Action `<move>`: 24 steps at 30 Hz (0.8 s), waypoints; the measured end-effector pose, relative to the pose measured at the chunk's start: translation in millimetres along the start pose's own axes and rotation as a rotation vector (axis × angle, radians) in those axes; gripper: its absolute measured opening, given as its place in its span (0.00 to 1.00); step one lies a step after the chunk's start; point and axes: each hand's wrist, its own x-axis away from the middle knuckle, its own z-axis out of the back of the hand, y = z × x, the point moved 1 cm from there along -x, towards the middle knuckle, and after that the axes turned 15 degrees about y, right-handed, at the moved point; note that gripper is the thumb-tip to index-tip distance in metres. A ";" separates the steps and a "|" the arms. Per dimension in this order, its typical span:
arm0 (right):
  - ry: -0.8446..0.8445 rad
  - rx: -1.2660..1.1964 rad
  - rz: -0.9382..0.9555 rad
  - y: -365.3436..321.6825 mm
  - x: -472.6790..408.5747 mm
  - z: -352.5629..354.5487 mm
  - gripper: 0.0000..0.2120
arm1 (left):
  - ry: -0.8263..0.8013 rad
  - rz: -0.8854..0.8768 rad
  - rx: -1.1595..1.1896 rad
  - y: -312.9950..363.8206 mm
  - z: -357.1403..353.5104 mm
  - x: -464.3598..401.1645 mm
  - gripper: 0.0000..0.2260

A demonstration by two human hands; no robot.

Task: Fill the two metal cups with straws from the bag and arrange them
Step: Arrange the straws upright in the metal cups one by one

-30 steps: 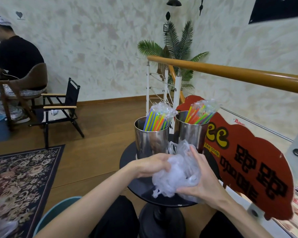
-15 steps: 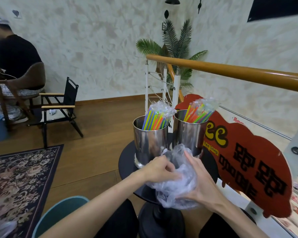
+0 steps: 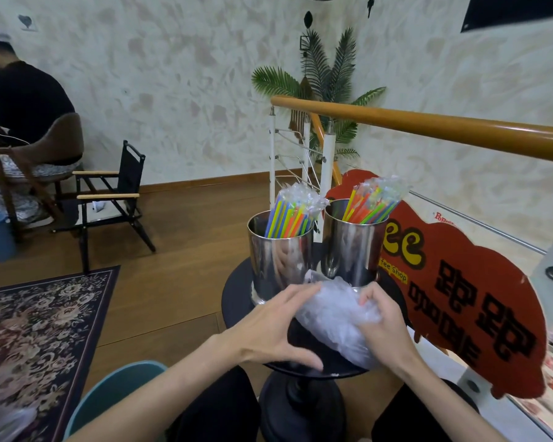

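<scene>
Both metal cups [image 3: 281, 250] [image 3: 353, 240] w/ straws [image 3: 292, 215], so filling looks done. Left hand [image 3: 268, 327] spread wide, touching crumpled bag [image 3: 336, 314]; right hand [image 3: 380, 317] pinches it. Next: prob. clear bag off bench [image 3: 240, 301], 6 o'clock of cups.

- Left hand [image 3: 270, 330], bare forearm reaching in from lower left, fingers extended and spread, thumb stretched low toward the wearer, fingertips touching the crumpled plastic bag [image 3: 336, 317].
- Right hand [image 3: 380, 317], forearm entering from lower right, fingers curled over the bag's far side, pinching it.
- Both wrists sit close together.
</scene>
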 end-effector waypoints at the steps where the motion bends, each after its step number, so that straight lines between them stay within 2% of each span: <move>1: -0.018 -0.017 -0.005 -0.1 -1.0 -4.2 0.21 | -0.010 -0.017 -0.010 -0.1 -6.4 -0.1 0.49; 3: -0.069 -0.027 -0.012 -1.9 -1.1 -13.7 0.28 | 0.045 -0.022 -0.021 -1.3 -18.9 -3.7 0.41; 5: -0.109 -0.035 -0.023 -3.7 -0.8 -19.0 0.29 | 0.187 -0.048 -0.047 -3.3 -25.1 -9.3 0.24; 7: -0.125 -0.020 -0.016 -3.6 -2.5 -15.0 0.28 | 0.324 -0.193 -0.169 -7.2 -25.5 -14.1 0.13; 8: -0.132 0.013 0.009 -3.7 -4.6 -10.5 0.26 | 0.358 -0.294 -0.262 -10.2 -24.8 -15.5 0.10; 10: -0.191 0.100 0.050 -4.7 -10.0 0.5 0.25 | 0.326 -0.464 -0.438 -17.9 -25.3 -17.6 0.12; 13: -0.331 0.201 0.089 -8.9 -19.7 16.0 0.27 | 0.232 -0.571 -0.646 -24.9 -25.5 -17.4 0.10; 16: -0.521 0.130 -0.070 -22.2 -21.3 24.7 0.22 | 0.154 -0.570 -0.710 -24.7 -29.3 -12.8 0.07; 18: -0.636 0.065 -0.183 -28.3 -19.0 23.0 0.31 | 0.094 -0.534 -0.730 -21.0 -31.3 -13.9 0.11; 20: -0.642 0.041 -0.224 -25.7 -15.2 15.5 0.37 | 0.059 -0.494 -0.688 -15.4 -30.7 -16.8 0.12; 22: -0.572 0.153 -0.128 -15.3 -12.0 4.9 0.33 | 0.061 -0.386 -0.494 -10.5 -27.2 -19.5 0.11; 24: -0.485 0.259 -0.003 -5.3 -10.5 -4.1 0.26 | 0.116 -0.192 -0.262 -3.5 -21.7 -19.8 0.14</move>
